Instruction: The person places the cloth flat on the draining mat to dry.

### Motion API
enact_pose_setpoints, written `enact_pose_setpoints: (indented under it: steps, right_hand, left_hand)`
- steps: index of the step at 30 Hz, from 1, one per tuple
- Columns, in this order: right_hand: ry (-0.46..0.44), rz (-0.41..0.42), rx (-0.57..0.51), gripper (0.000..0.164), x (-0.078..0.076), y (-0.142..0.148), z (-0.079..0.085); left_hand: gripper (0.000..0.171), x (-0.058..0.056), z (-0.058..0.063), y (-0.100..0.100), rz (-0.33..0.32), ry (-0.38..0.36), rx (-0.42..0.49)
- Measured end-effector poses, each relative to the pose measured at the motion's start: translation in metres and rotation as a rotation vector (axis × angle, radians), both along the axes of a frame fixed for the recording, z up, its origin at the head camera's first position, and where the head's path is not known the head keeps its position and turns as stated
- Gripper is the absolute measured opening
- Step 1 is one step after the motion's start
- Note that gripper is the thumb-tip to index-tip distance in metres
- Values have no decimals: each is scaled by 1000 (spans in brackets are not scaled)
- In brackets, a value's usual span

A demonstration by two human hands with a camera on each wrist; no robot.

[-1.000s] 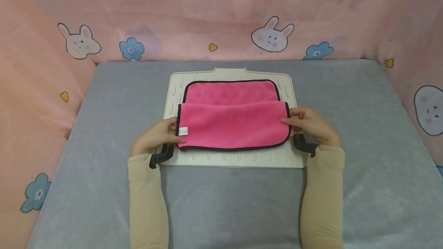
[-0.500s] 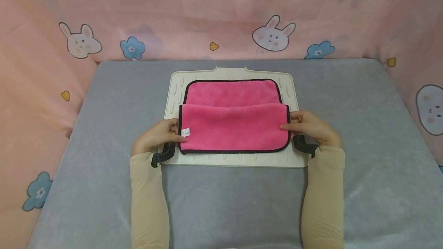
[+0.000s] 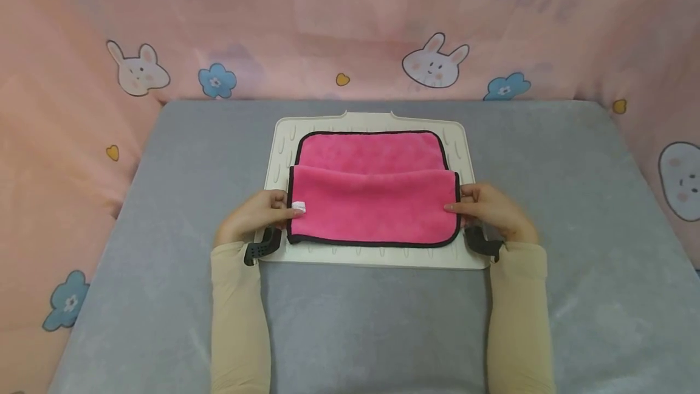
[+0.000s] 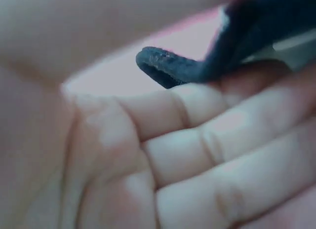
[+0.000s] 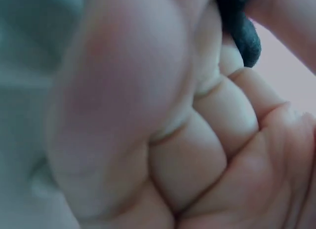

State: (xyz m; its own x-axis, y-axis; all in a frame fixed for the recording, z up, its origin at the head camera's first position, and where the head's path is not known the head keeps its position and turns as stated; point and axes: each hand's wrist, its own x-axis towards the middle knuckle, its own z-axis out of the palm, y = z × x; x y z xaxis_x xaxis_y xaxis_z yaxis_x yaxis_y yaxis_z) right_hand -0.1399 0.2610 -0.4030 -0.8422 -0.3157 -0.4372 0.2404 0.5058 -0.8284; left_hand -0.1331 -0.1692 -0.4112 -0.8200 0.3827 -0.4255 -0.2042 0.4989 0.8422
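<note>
A pink towel with black edging lies folded over itself on a cream ribbed tray; its far part shows behind the fold. My left hand pinches the towel's left edge, thumb on top beside a small white label. On the opposite side my right hand pinches the right edge, thumb on the pink face and fingers beneath. Close up in the left wrist view, the black edging runs between thumb and fingers. The right wrist view shows black edging above curled fingers.
The tray rests on a grey cloth-covered table. Behind and at both sides hangs a pink curtain printed with rabbits and flowers. Black wrist mounts sit at the sleeve cuffs, over the tray's near corners.
The whole head view has shifted slightly. My left thumb has moved up the towel's edge onto the white label. Both hands keep their pinch on the towel.
</note>
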Motion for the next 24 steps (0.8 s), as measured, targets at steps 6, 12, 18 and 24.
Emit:
enact_pose_setpoints:
  steps: [6,12,18,24]
  right_hand:
    - [5,26,22,29,8,3,-3]
    - [-4,72,30,27,12,7,-5]
    - [11,101,52,26,12,9,-4]
    - [10,102,65,27,14,9,-4]
  left_hand:
    - [28,3,0,-2,-38,-39,1]
    - [29,6,0,-4,-87,-61,-27]
    - [33,6,1,-5,-74,-54,-57]
    - [31,7,2,-6,-71,-80,-59]
